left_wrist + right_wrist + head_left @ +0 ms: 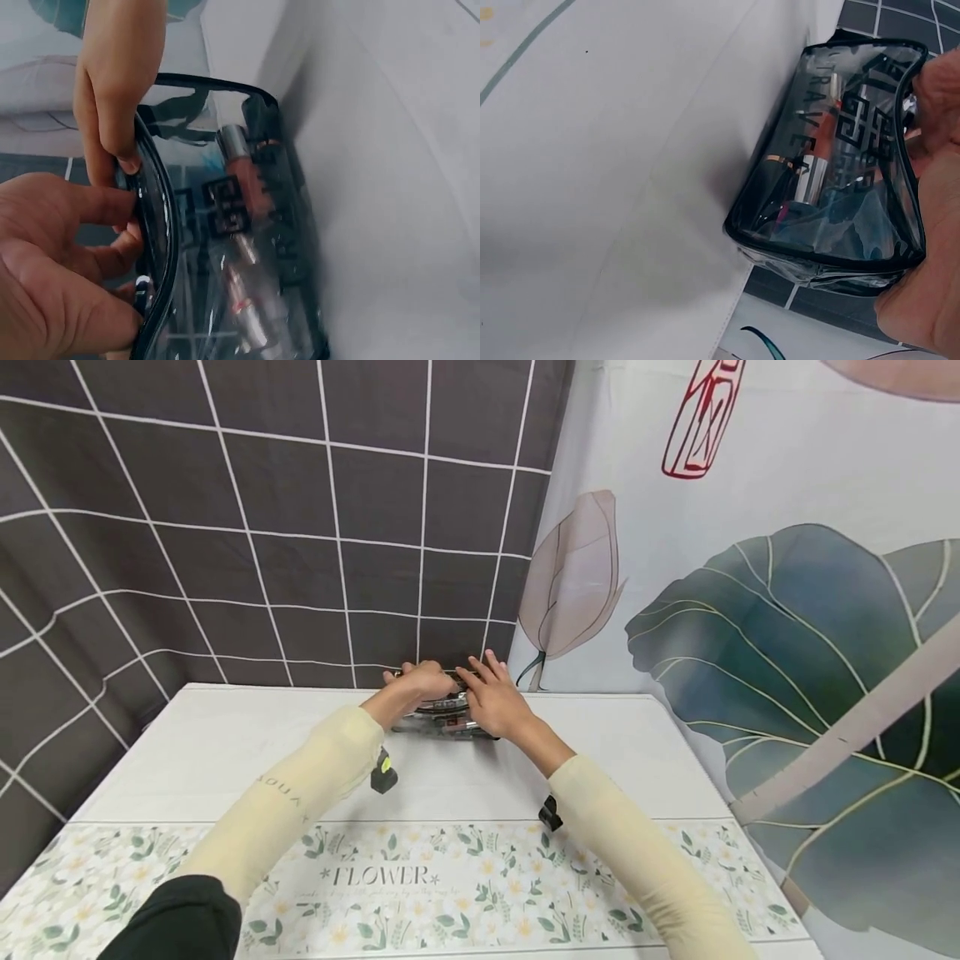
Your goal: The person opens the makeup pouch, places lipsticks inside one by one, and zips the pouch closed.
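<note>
A clear cosmetic bag (444, 720) with black piping stands at the table's far edge; dark lettering marks its front. Through its side show a lip gloss tube (246, 169) with a silver cap and other slim makeup tubes. My left hand (425, 682) grips the bag's upper edge, thumb and fingers at the black-trimmed opening in the left wrist view. On the same edge, my right hand (497, 700) holds the other end, its thumb side low at the right in the right wrist view. Some fingertips of both hands are hidden behind the rim.
The white table (600, 752) has a floral FLOWER-printed strip (375, 893) along its near side. A dark grid-patterned cloth (285, 527) hangs behind, and a leaf-printed curtain (675, 510) hangs at the right. Small black devices (384, 772) sit at both wrists.
</note>
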A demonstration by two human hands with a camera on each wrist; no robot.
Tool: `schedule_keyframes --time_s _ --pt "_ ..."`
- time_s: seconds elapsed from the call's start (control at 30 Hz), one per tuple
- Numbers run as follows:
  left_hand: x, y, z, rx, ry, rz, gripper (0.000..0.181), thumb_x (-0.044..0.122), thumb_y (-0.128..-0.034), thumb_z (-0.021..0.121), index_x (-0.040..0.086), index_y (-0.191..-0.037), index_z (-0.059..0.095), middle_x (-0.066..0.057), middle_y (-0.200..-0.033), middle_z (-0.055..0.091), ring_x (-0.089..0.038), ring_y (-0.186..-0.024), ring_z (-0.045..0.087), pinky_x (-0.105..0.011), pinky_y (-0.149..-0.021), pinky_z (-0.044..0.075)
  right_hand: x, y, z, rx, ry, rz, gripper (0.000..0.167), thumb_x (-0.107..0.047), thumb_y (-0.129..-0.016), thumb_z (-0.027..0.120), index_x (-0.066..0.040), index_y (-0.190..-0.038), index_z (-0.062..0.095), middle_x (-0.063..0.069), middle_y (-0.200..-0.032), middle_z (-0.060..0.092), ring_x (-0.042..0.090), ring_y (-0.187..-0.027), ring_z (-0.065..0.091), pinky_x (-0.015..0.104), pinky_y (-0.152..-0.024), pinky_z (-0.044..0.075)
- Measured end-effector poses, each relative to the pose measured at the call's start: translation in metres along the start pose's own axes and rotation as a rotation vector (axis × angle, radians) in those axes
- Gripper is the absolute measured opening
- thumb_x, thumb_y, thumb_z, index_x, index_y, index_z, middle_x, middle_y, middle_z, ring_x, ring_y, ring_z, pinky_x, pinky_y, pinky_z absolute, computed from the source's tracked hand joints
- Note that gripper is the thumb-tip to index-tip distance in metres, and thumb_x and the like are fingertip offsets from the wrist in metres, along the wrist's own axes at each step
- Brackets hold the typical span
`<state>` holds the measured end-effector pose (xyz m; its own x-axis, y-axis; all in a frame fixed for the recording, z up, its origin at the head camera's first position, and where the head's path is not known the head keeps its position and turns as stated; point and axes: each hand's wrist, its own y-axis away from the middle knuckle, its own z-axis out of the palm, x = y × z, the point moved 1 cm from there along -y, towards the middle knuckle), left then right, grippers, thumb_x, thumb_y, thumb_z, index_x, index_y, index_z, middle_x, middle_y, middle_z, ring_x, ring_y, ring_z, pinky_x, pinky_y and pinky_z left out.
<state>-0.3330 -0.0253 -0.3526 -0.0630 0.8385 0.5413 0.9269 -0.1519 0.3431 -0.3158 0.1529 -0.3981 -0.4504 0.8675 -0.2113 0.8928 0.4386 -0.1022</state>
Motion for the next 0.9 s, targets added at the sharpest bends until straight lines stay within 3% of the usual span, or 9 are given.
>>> schedule_keyframes --time_s 0.1,0.2,0.27,0.33,0.47,0.63,0.9 --pt "-0.009 -0.015 0.004 0.056 -0.084 0.094 0.038 0.037 -0.1116 0.057 0.011 -0.132 0.077 -0.02 -0.177 0.042 -0.054 -0.168 0.026 -0.089 -0.132 0.004 0.001 0.0 0.0 -0.006 0.01 -0.008 0.058 -0.029 -0.121 0.03 -0.014 -0.177 0.039 0.015 -0.189 0.024 0.037 -0.18 -0.001 0.056 -0.147 0.006" --pt "-0.01 -0.018 0.005 0.081 -0.215 0.169 0.027 0.028 -0.1119 0.054 0.013 -0.121 0.074 -0.019 -0.173 0.042 -0.057 -0.162 0.034 -0.097 -0.125 0.01 0.002 0.001 -0.001 -0.008 0.017 -0.011 0.059 -0.03 -0.121 0.03 -0.013 -0.177 0.037 0.015 -0.189 0.024 0.037 -0.18 0.001 0.055 -0.147 0.007" --pt "-0.009 -0.015 0.005 0.094 -0.316 0.222 0.026 0.024 -0.1126 0.054 0.013 -0.128 0.072 -0.017 -0.174 0.039 -0.058 -0.163 0.034 -0.099 -0.122 0.012 0.003 0.001 -0.001 -0.009 0.017 -0.008 0.059 -0.03 -0.121 0.03 -0.013 -0.178 0.036 0.015 -0.189 0.024 0.037 -0.18 0.001 0.054 -0.147 0.008" --pt "-0.003 0.0 0.001 0.089 -0.403 0.257 0.037 0.019 -0.1138 0.054 0.009 -0.147 0.065 -0.015 -0.18 0.032 -0.055 -0.169 0.027 -0.096 -0.126 0.011 0.004 0.001 -0.002 -0.009 0.015 -0.004 0.059 -0.03 -0.121 0.03 -0.013 -0.178 0.036 0.015 -0.189 0.025 0.037 -0.18 0.002 0.054 -0.147 0.009" --pt "-0.005 0.013 -0.004 0.149 -0.546 0.326 0.048 0.018 -0.1132 0.061 0.006 -0.159 0.058 -0.017 -0.18 0.032 -0.056 -0.171 0.025 -0.09 -0.129 0.022 0.006 0.0 -0.002 -0.009 0.011 -0.005 0.059 -0.028 -0.121 0.031 -0.013 -0.178 0.036 0.016 -0.189 0.025 0.037 -0.18 0.002 0.054 -0.147 0.009" --pt "-0.013 0.02 -0.015 0.174 -0.601 0.337 0.048 0.022 -0.11 0.07 0.005 -0.155 0.063 -0.018 -0.179 0.032 -0.058 -0.17 0.025 -0.086 -0.129 0.028 0.006 0.002 -0.004 -0.006 -0.022 -0.001 0.059 -0.028 -0.121 0.033 -0.012 -0.178 0.036 0.017 -0.189 0.025 0.037 -0.18 0.002 0.052 -0.147 0.008" --pt "-0.018 0.028 -0.038 0.15 -0.621 0.29 0.054 0.017 -0.1078 0.066 0.003 -0.16 0.06 -0.019 -0.184 0.025 -0.059 -0.171 0.019 -0.085 -0.131 0.026 0.007 0.004 -0.006 -0.018 -0.047 0.001 0.06 -0.03 -0.121 0.03 -0.014 -0.179 0.031 0.016 -0.19 0.02 0.038 -0.18 -0.003 0.055 -0.147 0.008"
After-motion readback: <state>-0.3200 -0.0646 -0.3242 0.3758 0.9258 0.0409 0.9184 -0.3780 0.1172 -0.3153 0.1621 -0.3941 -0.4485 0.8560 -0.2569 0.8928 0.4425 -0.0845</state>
